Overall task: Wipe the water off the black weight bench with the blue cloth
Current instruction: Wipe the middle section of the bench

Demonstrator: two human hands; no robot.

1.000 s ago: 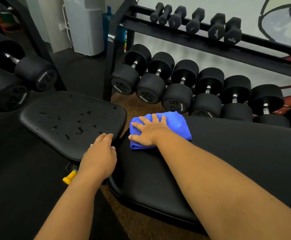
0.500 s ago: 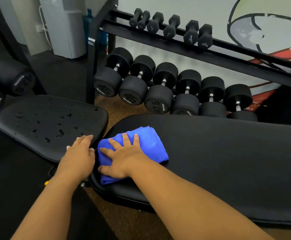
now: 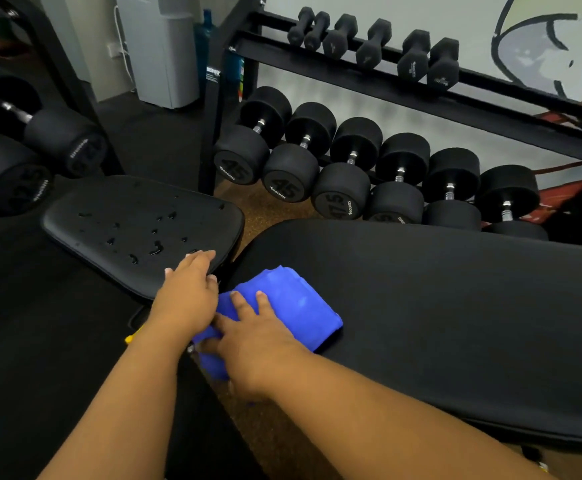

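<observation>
Folded blue cloth (image 3: pixel 293 306) slid to the long black padded desk's (image 3: pixel 455 323) near end

Right hand (image 3: pixel 255 344) now presses it flat-fingered over the edge; left hand (image 3: pixel 187 292) stays flat on the water-beaded black seat pad (image 3: pixel 109 209).

Open wet seat pad (image 3: pixel 137 230) ahead; dumbbell rack (image 3: pixel 351 174) close behind

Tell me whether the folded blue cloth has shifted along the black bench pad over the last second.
Yes. The folded blue cloth slid toward the back pad's near-left end and now overhangs that edge, under the right hand.
</observation>
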